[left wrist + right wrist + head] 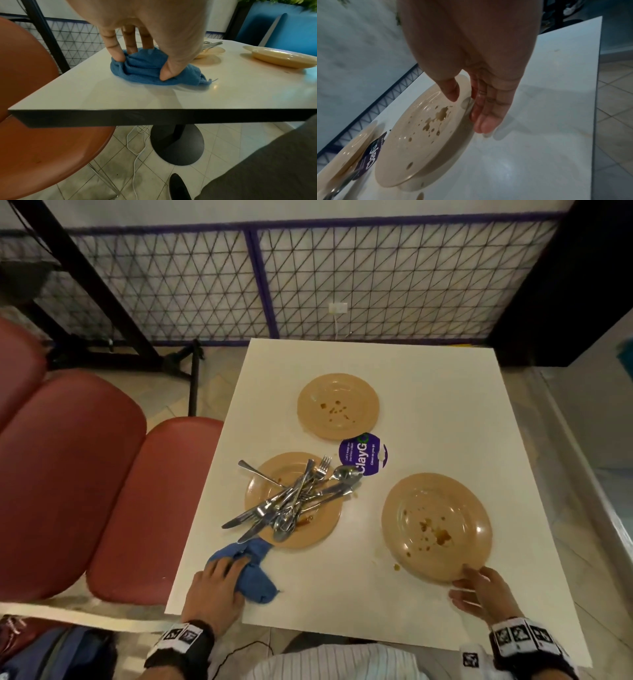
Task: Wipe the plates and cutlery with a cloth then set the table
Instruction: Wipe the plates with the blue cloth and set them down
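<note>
Three tan plates with brown stains sit on the white table [428, 405]. The far plate [337, 405] is bare. The left plate [318, 529] carries a pile of cutlery [291, 501]: forks, spoons and knives. My left hand [233, 571] grips a crumpled blue cloth [260, 580] just in front of that plate; thumb and fingers pinch the cloth [145, 67] against the table in the left wrist view. My right hand [460, 580] is at the near rim of the right plate [436, 525]. Its thumb lies over the plate's [419, 135] rim, straight fingers [484, 121] alongside it.
A round purple label [364, 453] lies between the three plates. A small brown spill [396, 567] marks the table near the right plate. Red chairs [68, 491] stand close on the left. A mesh railing [376, 285] runs behind the table.
</note>
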